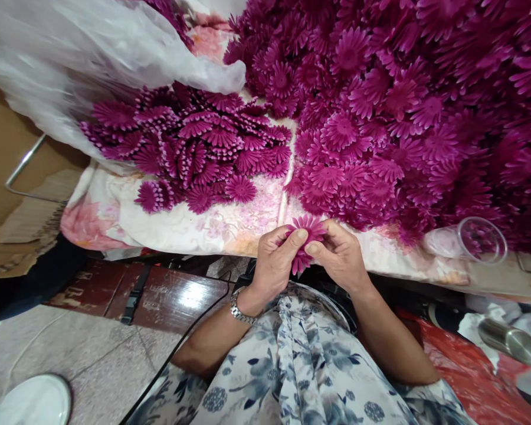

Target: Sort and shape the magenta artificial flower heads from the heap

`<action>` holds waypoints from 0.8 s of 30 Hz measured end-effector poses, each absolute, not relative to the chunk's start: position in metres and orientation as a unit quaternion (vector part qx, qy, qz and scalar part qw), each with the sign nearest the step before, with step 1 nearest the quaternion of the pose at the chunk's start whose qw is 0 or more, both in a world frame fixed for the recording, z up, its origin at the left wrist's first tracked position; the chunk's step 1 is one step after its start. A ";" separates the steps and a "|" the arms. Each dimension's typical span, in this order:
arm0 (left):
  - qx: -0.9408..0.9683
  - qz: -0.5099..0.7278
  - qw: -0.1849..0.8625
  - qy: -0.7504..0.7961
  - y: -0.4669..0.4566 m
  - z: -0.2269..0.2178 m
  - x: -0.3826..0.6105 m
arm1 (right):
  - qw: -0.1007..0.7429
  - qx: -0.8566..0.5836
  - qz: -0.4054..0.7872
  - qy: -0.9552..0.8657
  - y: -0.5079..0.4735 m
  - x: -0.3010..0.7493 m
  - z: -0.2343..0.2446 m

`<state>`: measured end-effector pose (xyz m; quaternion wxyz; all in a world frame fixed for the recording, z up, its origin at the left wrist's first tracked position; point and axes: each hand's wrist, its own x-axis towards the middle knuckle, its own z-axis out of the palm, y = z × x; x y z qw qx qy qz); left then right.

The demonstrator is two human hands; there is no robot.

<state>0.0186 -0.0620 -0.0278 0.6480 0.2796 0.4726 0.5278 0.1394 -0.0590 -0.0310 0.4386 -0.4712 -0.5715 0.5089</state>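
Note:
Between my two hands, just over the table's front edge, is a magenta artificial flower head (307, 224) with narrow petals. My left hand (277, 257), wearing a metal watch at the wrist, pinches it with the thumb on top. My right hand (343, 254) grips its right side between thumb and fingers. Part of the flower is hidden under both thumbs. Ahead and to the left lies a pile of darker, pale-tipped flower heads (203, 141), some nested in stacks. A larger heap of magenta flower heads (380, 130) spreads over the right side.
A floral cloth (190, 227) covers the table. A clear plastic cup (482, 241) lies on its side at the front right. White plastic sheeting (115, 47) overhangs the left pile. A cardboard box (22, 171) stands far left, and a metal cylinder (508, 340) lies lower right.

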 end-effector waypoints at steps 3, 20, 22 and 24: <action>0.295 0.519 0.659 0.458 -0.063 -0.030 0.017 | 0.458 -0.478 0.490 -0.567 -0.060 0.139 -0.033; 0.263 0.517 0.668 0.466 -0.053 -0.020 0.008 | 0.408 -0.660 -0.145 -0.614 -0.013 0.214 0.010; 0.277 0.541 0.643 0.466 -0.049 -0.021 0.011 | 0.417 -0.645 -0.154 -0.622 -0.021 0.206 0.008; 0.293 0.563 0.620 0.461 -0.046 -0.022 0.014 | 0.429 -0.613 -0.142 -0.649 -0.031 0.194 0.004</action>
